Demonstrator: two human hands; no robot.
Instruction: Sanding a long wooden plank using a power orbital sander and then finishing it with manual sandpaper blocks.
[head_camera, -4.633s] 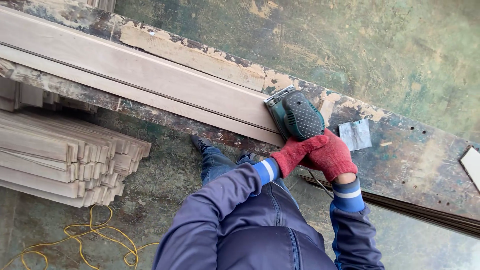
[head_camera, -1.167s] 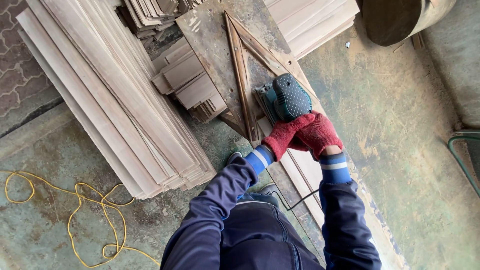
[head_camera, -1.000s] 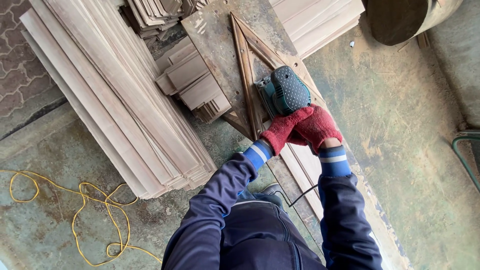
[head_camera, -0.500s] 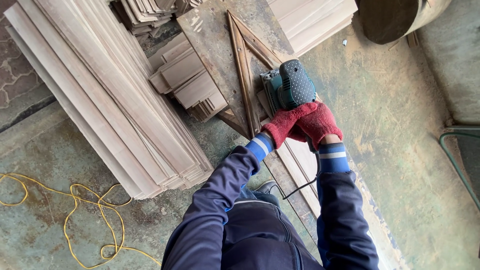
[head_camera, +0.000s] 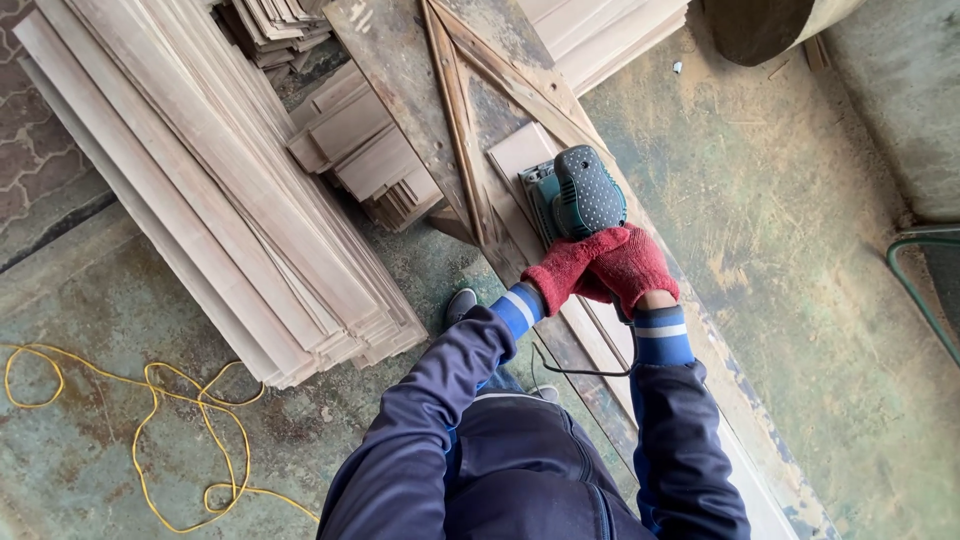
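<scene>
1. Both red-gloved hands, left hand (head_camera: 568, 275) and right hand (head_camera: 632, 268), wrap closed around the rear of a green sander (head_camera: 578, 196).
2. The sander sits flat on a pale board (head_camera: 525, 160) on the workbench (head_camera: 400, 70).
3. It looks compact and rigid; its dimpled top likely offers a sure hold.

the sander (head_camera: 577, 197) sits on a long board (head_camera: 520, 155) that lies along the workbench (head_camera: 400, 70). both hands are on its near end, left hand (head_camera: 567, 273) just left of right hand (head_camera: 635, 272). left of the bench a plank stack (head_camera: 210, 190) lies on the floor (head_camera: 90, 400). a coiled cord (head_camera: 150, 430) lies near left.
</scene>
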